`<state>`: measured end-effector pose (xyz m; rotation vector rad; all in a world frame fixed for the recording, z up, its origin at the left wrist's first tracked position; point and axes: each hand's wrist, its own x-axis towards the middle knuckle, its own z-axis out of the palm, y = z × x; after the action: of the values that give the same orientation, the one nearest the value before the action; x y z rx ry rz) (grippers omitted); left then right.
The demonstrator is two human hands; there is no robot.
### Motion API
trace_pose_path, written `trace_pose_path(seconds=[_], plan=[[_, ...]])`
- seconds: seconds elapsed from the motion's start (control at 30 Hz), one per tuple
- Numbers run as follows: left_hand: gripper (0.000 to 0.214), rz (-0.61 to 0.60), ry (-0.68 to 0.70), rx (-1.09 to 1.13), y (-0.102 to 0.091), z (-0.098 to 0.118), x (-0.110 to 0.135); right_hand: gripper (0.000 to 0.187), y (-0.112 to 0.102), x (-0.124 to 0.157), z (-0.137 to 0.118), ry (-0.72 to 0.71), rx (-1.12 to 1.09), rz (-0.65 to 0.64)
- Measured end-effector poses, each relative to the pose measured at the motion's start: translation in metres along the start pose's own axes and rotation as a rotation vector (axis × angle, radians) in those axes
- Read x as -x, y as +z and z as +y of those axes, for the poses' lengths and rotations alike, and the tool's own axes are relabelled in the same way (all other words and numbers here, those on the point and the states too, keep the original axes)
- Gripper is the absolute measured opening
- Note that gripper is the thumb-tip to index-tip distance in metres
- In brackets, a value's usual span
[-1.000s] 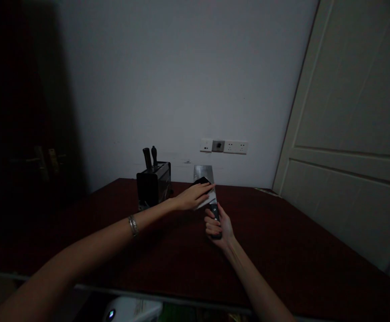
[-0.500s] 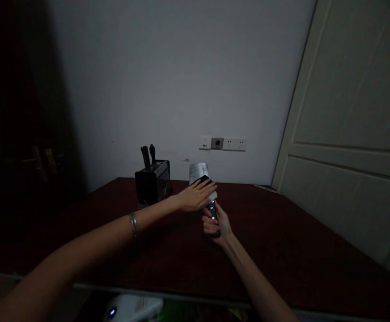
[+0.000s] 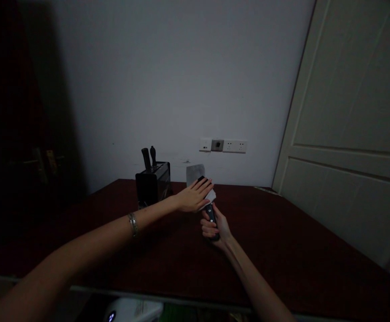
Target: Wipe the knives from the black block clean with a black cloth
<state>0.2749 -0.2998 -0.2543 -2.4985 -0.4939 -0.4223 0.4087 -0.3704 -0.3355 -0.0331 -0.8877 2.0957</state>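
My right hand [image 3: 216, 227] is wrapped round the black riveted handle of a cleaver [image 3: 195, 173], with the wide grey blade pointing up and away from me. Across the middle of the blade lies my left hand [image 3: 195, 197], palm down, fingers stretched out and slightly apart. A small flat black thing [image 3: 201, 179] shows by those fingertips; its kind I cannot make out. Part of the blade is hidden behind the left hand. Left of the hands stands a black knife block [image 3: 153, 181] with two dark handles sticking up from its top.
The dark red-brown table [image 3: 282, 250] reaches back to a pale wall with sockets [image 3: 228, 145]. A cream panelled door [image 3: 345, 134] flanks the right side. Below the front edge sits a white device [image 3: 134, 309] with a small lit display.
The cleaver's blade has turned slightly and moved a little left, catching less light. My left hand has shifted slightly left, still flat across it. My right hand keeps its grip.
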Motion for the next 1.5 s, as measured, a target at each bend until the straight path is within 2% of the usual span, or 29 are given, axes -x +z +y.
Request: trace_pose_path(seconds=[0.13,0.2,0.33,0.43,0.57,0.73,0.8,0.87,1.03,1.1,1.17,1.27,1.33,1.4,1.5], plan=[[0.057,-0.014,-0.102,0.008,0.004,-0.013,-0.005,0.047,0.001,-0.001,0.001,0.024,-0.003,0.01],[0.057,-0.016,-0.123,0.021,0.005,-0.013,-0.009,0.047,0.001,-0.001,0.001,0.016,0.001,0.025],[0.058,-0.017,-0.014,0.063,0.001,0.003,-0.011,0.047,-0.001,0.0,0.001,-0.008,0.02,0.044],[0.056,-0.026,0.007,0.077,0.0,0.006,-0.011,0.045,-0.002,0.0,0.001,-0.006,0.006,0.018],[0.053,0.004,-0.051,0.063,0.004,-0.013,-0.018,0.045,-0.001,-0.001,0.003,-0.015,-0.011,0.001],[0.055,0.026,-0.261,0.075,0.01,-0.04,-0.039,0.047,0.005,0.001,0.004,-0.048,-0.016,0.026],[0.055,0.034,-0.302,0.075,0.008,-0.038,-0.042,0.047,0.008,0.003,0.004,-0.053,-0.013,0.046],[0.056,0.059,-0.289,0.064,0.005,-0.027,-0.039,0.047,0.011,0.004,0.003,-0.055,-0.005,0.063],[0.055,0.11,-0.131,0.025,-0.009,0.006,-0.017,0.048,0.013,0.002,0.002,-0.063,0.048,0.089],[0.054,0.12,-0.105,0.019,-0.012,0.006,-0.011,0.048,0.013,0.002,0.003,-0.054,0.062,0.085],[0.053,0.131,-0.126,0.014,-0.014,-0.005,-0.012,0.048,0.013,0.002,0.003,-0.042,0.069,0.075],[0.052,0.159,-0.231,0.009,-0.014,-0.028,-0.02,0.048,0.013,0.003,0.003,-0.027,0.067,0.057],[0.053,0.178,-0.29,0.011,-0.013,-0.035,-0.026,0.047,0.014,0.004,0.003,-0.025,0.064,0.054],[0.053,0.191,-0.315,0.012,-0.013,-0.032,-0.027,0.047,0.015,0.006,0.002,-0.03,0.073,0.057],[0.054,0.175,-0.283,0.011,-0.015,-0.01,-0.023,0.048,0.016,0.006,0.001,-0.045,0.09,0.062]])
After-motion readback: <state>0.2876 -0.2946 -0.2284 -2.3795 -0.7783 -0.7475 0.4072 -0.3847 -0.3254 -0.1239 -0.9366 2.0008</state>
